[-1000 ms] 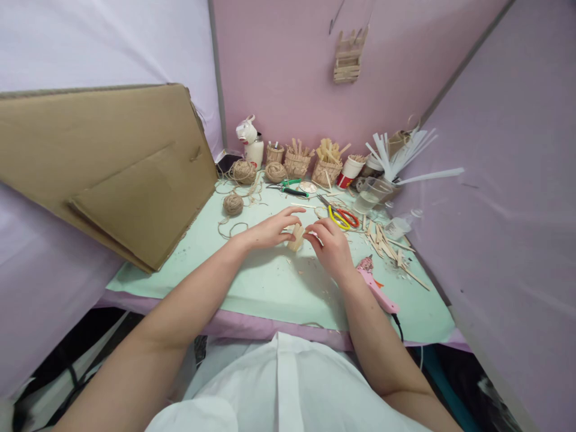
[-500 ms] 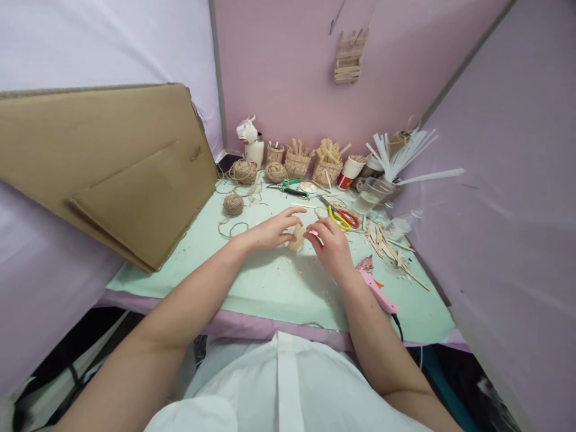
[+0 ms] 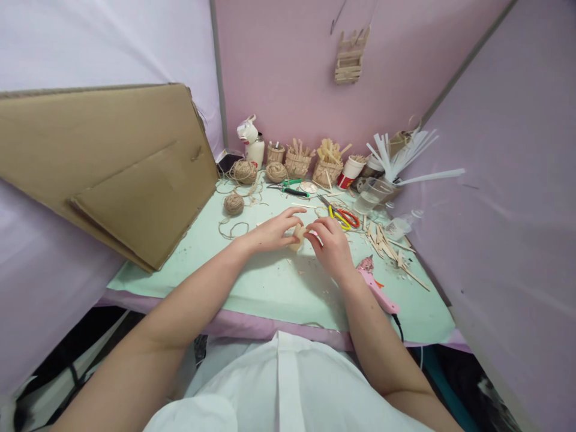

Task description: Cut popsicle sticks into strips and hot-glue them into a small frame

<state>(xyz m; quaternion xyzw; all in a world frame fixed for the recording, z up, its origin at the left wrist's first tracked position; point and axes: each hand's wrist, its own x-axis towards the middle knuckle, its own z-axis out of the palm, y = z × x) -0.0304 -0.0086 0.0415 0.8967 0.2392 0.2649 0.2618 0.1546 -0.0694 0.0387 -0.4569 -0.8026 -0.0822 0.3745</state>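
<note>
A small pale wooden piece [image 3: 297, 239] stands between my hands at the middle of the table, partly hidden by fingers. My left hand [image 3: 279, 230] grips it from the left with thumb and fingertips. On the other side, my right hand [image 3: 330, 245] has thumb and index finger pinched at the piece's right edge; what sits inside that pinch is too small to make out. Just beyond the right hand lie scissors with yellow handles [image 3: 338, 218] and a red-handled tool [image 3: 350, 218]. A pink glue gun [image 3: 377, 291] rests beside my right forearm.
Loose wooden sticks [image 3: 382, 243] are scattered at the right. Twine balls [image 3: 234, 204], green-handled pliers [image 3: 294, 191] and stick-filled baskets [image 3: 327, 173] line the back. A clear cup [image 3: 372, 195] and glue sticks [image 3: 398, 156] stand back right. Cardboard [image 3: 148, 180] leans at left.
Almost nothing differs. Both hands stay at the small wooden piece, which has tilted or shifted very slightly between the fingers.
</note>
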